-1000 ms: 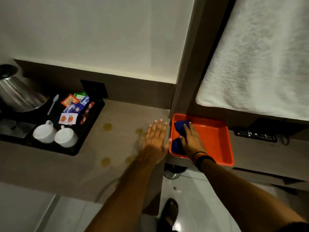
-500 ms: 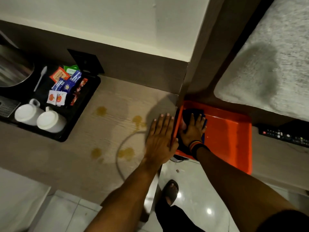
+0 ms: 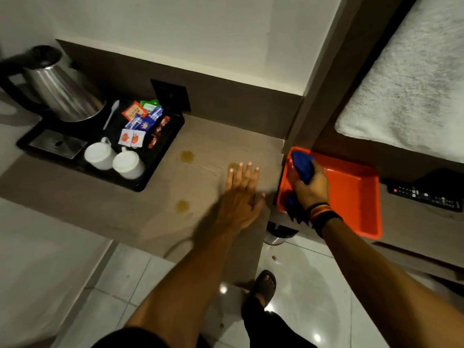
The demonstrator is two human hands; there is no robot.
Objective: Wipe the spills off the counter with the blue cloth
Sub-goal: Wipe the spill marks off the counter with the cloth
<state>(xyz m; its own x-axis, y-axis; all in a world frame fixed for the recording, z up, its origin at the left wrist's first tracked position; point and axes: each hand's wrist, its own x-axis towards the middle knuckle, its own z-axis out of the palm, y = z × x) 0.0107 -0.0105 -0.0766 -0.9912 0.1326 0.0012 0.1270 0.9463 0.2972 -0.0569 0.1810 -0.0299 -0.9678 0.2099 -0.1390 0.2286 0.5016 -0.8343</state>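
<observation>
The blue cloth [image 3: 302, 165] is bunched in my right hand [image 3: 311, 188], which grips it over the left end of the orange tray [image 3: 356, 197]; part of the cloth hangs below my wrist. My left hand [image 3: 242, 194] lies flat, fingers spread, on the wooden counter [image 3: 150, 209] near its right edge. Brownish spills mark the counter: one spill [image 3: 187, 156] near the black tray, a second spill [image 3: 182, 206] closer to me, and a third spill [image 3: 233, 166] partly under my left fingertips.
A black tray [image 3: 155, 172] at the left holds a steel kettle [image 3: 62, 94], two white cups [image 3: 114, 159], a spoon and sachets. A remote [image 3: 424, 195] lies right of the orange tray. A white towel [image 3: 414, 84] fills the upper right. Tiled floor and my foot [image 3: 265, 285] are below.
My right hand has closed around the blue cloth and lifted it up from the orange tray's bottom. My left hand stays flat on the counter. The view shifted.
</observation>
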